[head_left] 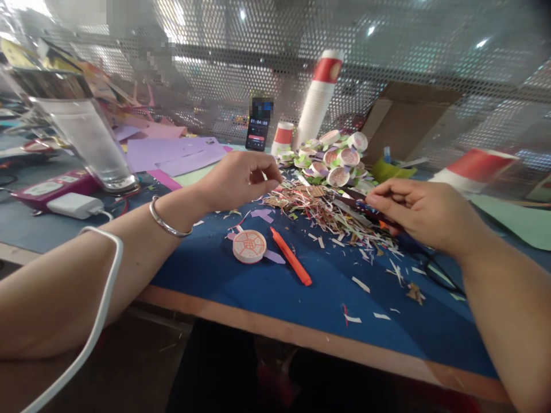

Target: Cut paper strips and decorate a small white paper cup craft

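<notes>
left grip [239, 179] is closed to a pinch, thumb against fingertips, just above the near edge of the scraps [321, 221]. i cannot tell whether anything thin sits in it. right grip [419, 215] is closed round a dark tool [365, 206], slim with a blue mark, maybe scissors, though i can't be sure. its tip points left toward the other grip, and i judge that keeps the working end between both, over the scraps where offcuts land.

a round disc [249, 246] lies flat on the blue worktop [301, 310], nearer me than the left grip, with an orange pen [291, 256] just beside it, both within easy reach. behind the scraps sits a heap of decorated discs [338, 158], piled out of the way. further back are a leaning cup stack [318, 97] and a phone [259, 124] propped to face me. a glass [92, 140] stands far left, well apart.
</notes>
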### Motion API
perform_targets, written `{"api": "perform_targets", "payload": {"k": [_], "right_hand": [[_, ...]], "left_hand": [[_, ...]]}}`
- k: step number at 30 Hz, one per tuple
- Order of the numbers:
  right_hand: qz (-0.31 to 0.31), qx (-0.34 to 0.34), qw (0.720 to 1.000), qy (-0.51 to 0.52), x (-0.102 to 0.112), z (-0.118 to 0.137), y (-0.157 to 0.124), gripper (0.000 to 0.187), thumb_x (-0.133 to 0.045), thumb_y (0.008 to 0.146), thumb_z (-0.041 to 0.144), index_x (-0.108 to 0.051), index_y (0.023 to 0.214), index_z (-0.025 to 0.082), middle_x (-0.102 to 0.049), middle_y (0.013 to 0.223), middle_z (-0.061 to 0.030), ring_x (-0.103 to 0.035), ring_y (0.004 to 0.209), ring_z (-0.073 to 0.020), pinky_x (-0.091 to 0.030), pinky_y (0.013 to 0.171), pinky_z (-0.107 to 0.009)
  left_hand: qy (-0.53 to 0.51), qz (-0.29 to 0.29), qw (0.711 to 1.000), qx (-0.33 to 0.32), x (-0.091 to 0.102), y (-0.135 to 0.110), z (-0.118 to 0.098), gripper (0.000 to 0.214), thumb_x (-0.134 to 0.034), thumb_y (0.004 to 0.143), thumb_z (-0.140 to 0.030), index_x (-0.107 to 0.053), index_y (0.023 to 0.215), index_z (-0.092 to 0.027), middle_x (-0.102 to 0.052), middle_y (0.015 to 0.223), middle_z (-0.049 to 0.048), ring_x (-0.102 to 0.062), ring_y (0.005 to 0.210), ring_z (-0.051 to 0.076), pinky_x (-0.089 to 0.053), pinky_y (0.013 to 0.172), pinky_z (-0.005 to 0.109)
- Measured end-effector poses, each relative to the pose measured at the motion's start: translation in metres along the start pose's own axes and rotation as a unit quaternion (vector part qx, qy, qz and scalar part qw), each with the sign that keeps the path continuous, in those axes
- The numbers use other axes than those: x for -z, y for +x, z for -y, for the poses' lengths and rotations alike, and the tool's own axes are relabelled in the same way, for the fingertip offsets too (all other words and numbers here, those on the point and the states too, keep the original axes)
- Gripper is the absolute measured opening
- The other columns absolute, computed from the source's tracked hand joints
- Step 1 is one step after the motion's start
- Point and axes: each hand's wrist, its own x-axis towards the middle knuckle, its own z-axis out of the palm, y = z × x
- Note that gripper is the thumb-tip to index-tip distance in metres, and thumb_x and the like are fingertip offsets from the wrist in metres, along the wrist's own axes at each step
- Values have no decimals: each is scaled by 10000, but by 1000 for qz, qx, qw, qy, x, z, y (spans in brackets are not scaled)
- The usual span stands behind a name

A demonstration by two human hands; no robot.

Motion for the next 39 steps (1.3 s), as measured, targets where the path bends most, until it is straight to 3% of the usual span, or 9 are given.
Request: {"api": "perform_targets", "payload": {"k": [6,17,21,23,26,31,35,39], "right_hand": [[3,6,1000,0,0,-1,-2,404,-608,843,620,-688,879,226,-627,546,4,-589,398,-170,-396,465,-305],[64,21,997,-24,-5,-6,3,458,-586,866,674,-715,905,236,-616,532,21,-538,406,-155,-380,509,-317],[86,40,995,-34,-6,-3,3,496,-609,852,719,-733,863,239,-656,614,0,-524,486,-157,-377,562,-326],[96,48,994,-34,-6,-2,3,514,-606,852,736,-738,852,239,-663,640,-6,-526,518,-162,-385,582,-330],[114,53,992,-28,-8,0,3,538,-596,851,761,-738,848,242,-668,642,-5,-543,527,-169,-393,581,-329],[130,48,990,-19,-8,1,3,546,-618,843,765,-740,868,234,-651,611,2,-544,519,-165,-389,568,-321],[125,40,991,-15,-7,1,2,542,-628,837,763,-730,873,233,-648,617,2,-550,539,-165,-387,570,-316],[122,38,992,-14,-8,2,1,531,-622,835,759,-728,854,238,-637,594,2,-545,532,-165,-382,564,-317]], "left_hand": [[21,-37,999,-3,4,-1,1,140,-658,858,-274,-752,892,-175,-743,809,19,-589,665,99,-470,655,247],[31,-35,999,5,-1,1,3,168,-640,853,-260,-764,901,-157,-746,803,30,-616,678,107,-483,662,261],[30,-48,998,13,1,1,5,167,-637,843,-229,-763,921,-152,-757,828,32,-641,701,117,-485,676,261],[42,-18,999,31,3,0,6,166,-638,827,-209,-760,924,-153,-760,841,34,-650,715,121,-486,682,254],[81,72,992,66,7,-1,4,161,-644,810,-197,-760,917,-165,-763,867,39,-656,737,134,-474,677,245],[149,203,965,74,7,-3,1,192,-667,848,-303,-791,935,-186,-764,932,60,-667,841,183,-451,727,270],[175,258,948,70,3,-4,-1,306,-711,830,-387,-794,1047,-188,-759,1041,96,-661,992,240,-467,839,304],[212,259,938,90,0,-5,-3,388,-723,821,-393,-763,1136,-170,-743,1123,124,-631,1080,272,-469,906,332]]}}
